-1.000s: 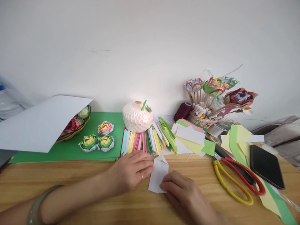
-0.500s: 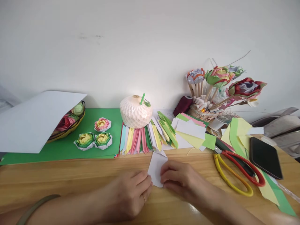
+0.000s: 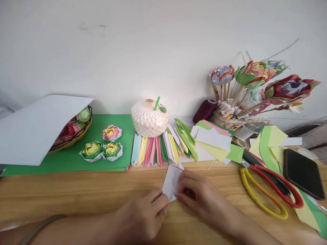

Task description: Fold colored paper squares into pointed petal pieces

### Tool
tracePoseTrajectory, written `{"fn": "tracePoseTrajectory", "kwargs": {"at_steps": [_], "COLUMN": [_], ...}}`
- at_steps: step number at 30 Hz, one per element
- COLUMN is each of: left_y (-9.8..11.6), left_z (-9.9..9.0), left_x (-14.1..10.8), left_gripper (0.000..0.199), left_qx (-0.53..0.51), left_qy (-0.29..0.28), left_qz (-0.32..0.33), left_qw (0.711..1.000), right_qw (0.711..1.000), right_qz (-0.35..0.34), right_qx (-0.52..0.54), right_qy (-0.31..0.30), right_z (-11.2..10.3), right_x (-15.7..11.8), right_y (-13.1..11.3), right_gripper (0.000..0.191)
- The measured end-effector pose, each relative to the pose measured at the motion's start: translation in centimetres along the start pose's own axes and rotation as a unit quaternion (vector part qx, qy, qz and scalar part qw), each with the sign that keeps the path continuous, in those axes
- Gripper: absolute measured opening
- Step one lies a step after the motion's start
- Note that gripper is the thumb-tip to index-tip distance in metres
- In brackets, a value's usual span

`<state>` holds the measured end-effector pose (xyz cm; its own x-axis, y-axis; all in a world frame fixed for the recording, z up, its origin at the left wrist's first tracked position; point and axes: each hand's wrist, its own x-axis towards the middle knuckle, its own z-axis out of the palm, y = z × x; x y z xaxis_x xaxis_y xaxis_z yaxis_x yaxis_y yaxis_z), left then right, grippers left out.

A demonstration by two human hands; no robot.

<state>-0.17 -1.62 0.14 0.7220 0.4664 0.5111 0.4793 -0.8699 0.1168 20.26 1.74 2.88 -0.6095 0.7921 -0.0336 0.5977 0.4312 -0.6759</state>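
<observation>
A small white piece of paper (image 3: 169, 181) lies on the wooden table in front of me, its far end creased and slanted. My right hand (image 3: 198, 190) pinches its right edge, where the near corner looks turned up. At the paper's near left edge, my left hand (image 3: 150, 212) has its fingers curled together, with the fingertips pressing on the paper. Just beyond the paper is a row of folded paper strips (image 3: 153, 149) in several colours, in front of a white textured round container (image 3: 149, 119) with a green stick on top.
Three paper flowers (image 3: 112, 149) sit on green sheets (image 3: 66, 165) at left, near a basket (image 3: 81, 134) partly under a white sheet (image 3: 38, 132). To the right are loose paper slips (image 3: 214, 139), scissors (image 3: 263, 200), a phone (image 3: 302, 173), a thread spool (image 3: 204, 111) and paper flowers on sticks (image 3: 255, 76).
The view has shifted slightly, so the things at right appear farther right. My right fingers have moved a little on the paper, and its near right corner now looks lifted.
</observation>
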Motion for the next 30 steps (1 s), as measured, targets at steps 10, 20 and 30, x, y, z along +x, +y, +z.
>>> {"fn": "tracePoseTrajectory", "kwargs": {"at_steps": [10, 20, 30], "left_y": [0.2, 0.4, 0.8], "left_z": [-0.6, 1.3, 2.1], "left_x": [0.4, 0.4, -0.5], "left_gripper": [0.034, 0.029, 0.028], "left_qx": [0.010, 0.054, 0.026], "left_qy": [0.012, 0.034, 0.028], "left_qz": [-0.009, -0.022, -0.080], "left_qw": [1.000, 0.998, 0.996], "right_qw": [0.999, 0.999, 0.998], "right_qz": [0.001, 0.008, -0.012], "right_qx": [-0.034, -0.039, -0.056], "right_qy": [-0.010, -0.012, 0.008], "right_z": [-0.1, 0.0, 0.3], "right_x": [0.2, 0.5, 0.1], "right_y": [-0.3, -0.2, 0.3], "right_gripper": [0.019, 0.019, 0.014]}}
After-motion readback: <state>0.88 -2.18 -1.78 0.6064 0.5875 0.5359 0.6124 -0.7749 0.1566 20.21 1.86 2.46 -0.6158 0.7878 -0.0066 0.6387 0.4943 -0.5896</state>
